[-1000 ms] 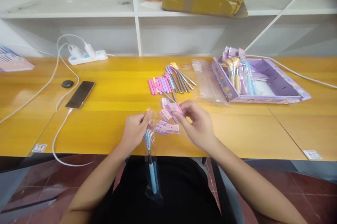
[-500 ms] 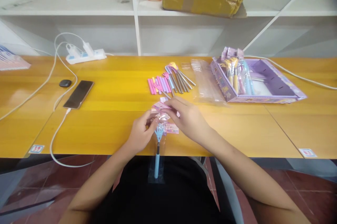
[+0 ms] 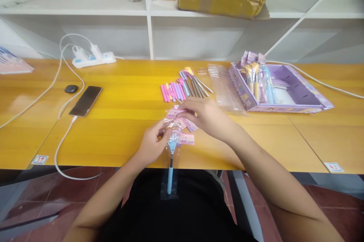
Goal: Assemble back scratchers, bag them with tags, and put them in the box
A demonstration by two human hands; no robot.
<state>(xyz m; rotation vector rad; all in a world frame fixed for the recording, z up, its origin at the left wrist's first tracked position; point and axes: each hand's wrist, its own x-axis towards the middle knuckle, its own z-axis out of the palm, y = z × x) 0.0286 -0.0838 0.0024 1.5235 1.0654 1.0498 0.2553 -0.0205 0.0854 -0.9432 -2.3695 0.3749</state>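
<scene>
Taking 12 o'clock as straight away from the person, the blue back scratcher (image 3: 170, 172) lies inside a clear bag (image 3: 175, 166) at 6 o'clock from where the 2 hands meet, its handle reaching past the near edge of the table (image 3: 127, 120). The left hand (image 3: 156, 142) is closed in a small pinch at the bag's upper end. The right hand (image 3: 206, 116) has its fingers curled low, the tips apparently nipping a pink card (image 3: 174, 113) at the bag's mouth.

The main risk, I judge, is the thin film folding shut: if the 2 sides cling, the card could catch on the lip, bend or slide down outside. Another is a slip, since that 1 pinch seems to steady the bag; should it loosen, the overhanging handle could drag everything towards the lap. The loose cards (image 3: 187, 139) at 5 o'clock lie close under the work and could be nudged aside or picked up double. Hand-shaped heads on metal rods (image 3: 199, 84), at 1 o'clock, might be knocked by the right knuckles.
</scene>
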